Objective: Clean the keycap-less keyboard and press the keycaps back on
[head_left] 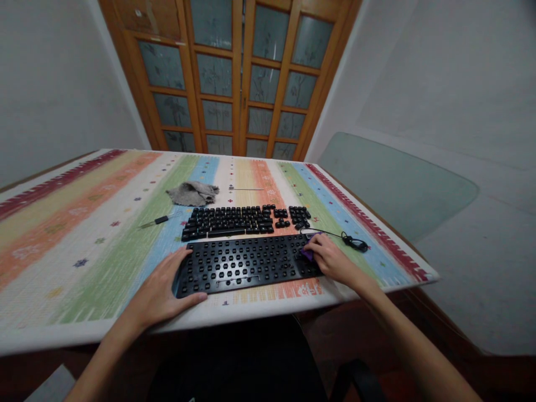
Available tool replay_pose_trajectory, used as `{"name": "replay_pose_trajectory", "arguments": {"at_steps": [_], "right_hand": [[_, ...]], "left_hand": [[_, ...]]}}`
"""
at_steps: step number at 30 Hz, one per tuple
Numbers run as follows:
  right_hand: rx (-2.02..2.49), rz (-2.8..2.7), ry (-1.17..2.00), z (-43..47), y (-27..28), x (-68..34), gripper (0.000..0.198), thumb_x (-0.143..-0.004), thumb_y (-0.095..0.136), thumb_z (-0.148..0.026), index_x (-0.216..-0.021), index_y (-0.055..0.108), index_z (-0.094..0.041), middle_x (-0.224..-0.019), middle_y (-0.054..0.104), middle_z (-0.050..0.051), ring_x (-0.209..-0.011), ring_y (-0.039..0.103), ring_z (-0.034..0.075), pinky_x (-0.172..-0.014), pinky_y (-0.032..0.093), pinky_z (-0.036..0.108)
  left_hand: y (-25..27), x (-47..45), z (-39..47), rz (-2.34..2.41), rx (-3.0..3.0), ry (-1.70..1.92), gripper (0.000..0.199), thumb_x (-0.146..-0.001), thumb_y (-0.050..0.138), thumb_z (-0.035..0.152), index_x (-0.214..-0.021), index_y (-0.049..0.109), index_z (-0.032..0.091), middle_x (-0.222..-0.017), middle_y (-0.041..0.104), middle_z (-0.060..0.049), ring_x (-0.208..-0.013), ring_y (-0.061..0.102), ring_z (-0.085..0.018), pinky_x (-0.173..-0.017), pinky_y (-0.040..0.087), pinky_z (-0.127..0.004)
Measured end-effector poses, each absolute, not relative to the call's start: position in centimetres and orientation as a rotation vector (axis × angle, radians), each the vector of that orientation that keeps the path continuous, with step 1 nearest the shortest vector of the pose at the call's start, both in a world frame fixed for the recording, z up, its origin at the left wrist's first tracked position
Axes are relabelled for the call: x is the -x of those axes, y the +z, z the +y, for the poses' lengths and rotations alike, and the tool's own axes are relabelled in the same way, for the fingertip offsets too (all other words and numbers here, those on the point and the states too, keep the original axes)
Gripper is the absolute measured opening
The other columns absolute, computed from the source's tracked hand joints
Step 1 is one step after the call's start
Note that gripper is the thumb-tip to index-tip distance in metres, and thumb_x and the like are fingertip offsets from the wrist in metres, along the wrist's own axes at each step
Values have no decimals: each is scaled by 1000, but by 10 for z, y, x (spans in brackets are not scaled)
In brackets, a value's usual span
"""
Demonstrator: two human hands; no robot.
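Observation:
A black keyboard with its keycaps off (268,258) lies flat near the front edge of the table, rows of bare key sockets showing. At its left end, my left hand (161,287) spans the short side, thumb on the front corner and fingers at the back corner. My right hand (329,258) is closed in a pinch on a small purple cloth (307,254), which touches the keyboard's right-hand section. Just behind the keyboard sit the removed black keycaps (228,220), laid out in keyboard order. My fingers hide part of the cloth.
A grey rag (193,193) lies crumpled behind the keycaps, with a thin metal rod (247,188) to its right. Left of the keycaps is a small black-handled tool (161,220). The coiled cable (355,242) rests at the right. A striped cloth (104,245) covers the table.

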State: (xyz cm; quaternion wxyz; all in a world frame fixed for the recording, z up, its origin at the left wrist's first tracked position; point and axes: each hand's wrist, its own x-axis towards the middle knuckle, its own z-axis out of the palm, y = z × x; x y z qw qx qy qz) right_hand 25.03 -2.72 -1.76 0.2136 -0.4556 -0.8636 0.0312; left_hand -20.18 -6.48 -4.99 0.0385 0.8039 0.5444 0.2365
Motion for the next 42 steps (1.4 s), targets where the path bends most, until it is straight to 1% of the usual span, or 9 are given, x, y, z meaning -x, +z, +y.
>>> {"name": "replay_pose_trajectory", "arguments": {"at_steps": [3,6,9,14,19,25,33,38,42], "right_hand": [[1277,-2396,178,-19,-17,-253,32,-84,44,-4,-92,70,-21,-93,62,8,-91,58,23,-86,51,40],[1373,-2353,338,-10,-14,-254,22,-85,49,-10,-88,69,-20,-90,66,7,-89,61,22,-84,51,39],[1426,-2313,467,-7,-8,-248,16,-88,54,-17,-92,69,-19,-91,68,6,-85,62,21,-80,52,38],[1290,-2378,276,-19,-4,-224,21,-87,53,-11,-91,71,-19,-94,64,9,-92,59,23,-86,50,40],[1312,-2500,118,-25,-9,-218,32,-84,48,-3,-95,75,-18,-92,61,10,-90,56,24,-84,51,41],[1342,-2440,124,-25,-13,-220,33,-81,48,-1,-95,72,-18,-92,62,9,-92,57,23,-85,50,39],[1385,-2346,138,-24,-22,-229,23,-89,48,-7,-89,68,-17,-91,65,9,-90,59,23,-84,49,38],[1461,-2328,32,-27,-13,-239,21,-88,49,-8,-86,67,-18,-87,64,8,-84,60,22,-80,49,35],[1332,-2330,-101,-42,-7,-234,25,-91,46,-9,-96,69,-17,-96,62,10,-89,58,23,-81,50,37]], "left_hand": [[-52,202,-64,1661,-2460,754,93,-70,67,73,-143,43,20,-145,53,-17,-131,53,-41,-108,46,-56],[-53,202,-64,1663,-2454,773,93,-70,68,73,-142,44,20,-144,54,-17,-131,53,-41,-108,46,-58],[-52,202,-64,1671,-2465,730,93,-71,66,74,-143,42,19,-144,53,-18,-131,52,-41,-108,46,-58],[-49,201,-65,1694,-2467,669,95,-72,62,77,-142,40,15,-145,51,-22,-132,51,-42,-108,45,-57],[-50,201,-65,1670,-2466,708,93,-72,65,74,-142,42,18,-145,52,-19,-132,51,-42,-108,46,-58],[-52,201,-65,1676,-2447,733,95,-71,65,74,-142,44,15,-145,51,-20,-130,53,-42,-108,45,-59],[-52,201,-66,1686,-2457,722,96,-71,64,76,-142,44,15,-145,52,-19,-131,52,-41,-109,45,-55],[-52,200,-65,1679,-2461,734,96,-71,65,76,-142,44,15,-146,51,-20,-131,52,-41,-108,45,-56],[-51,200,-65,1672,-2469,736,96,-71,65,76,-142,44,15,-146,51,-19,-131,52,-42,-108,45,-57]]}}
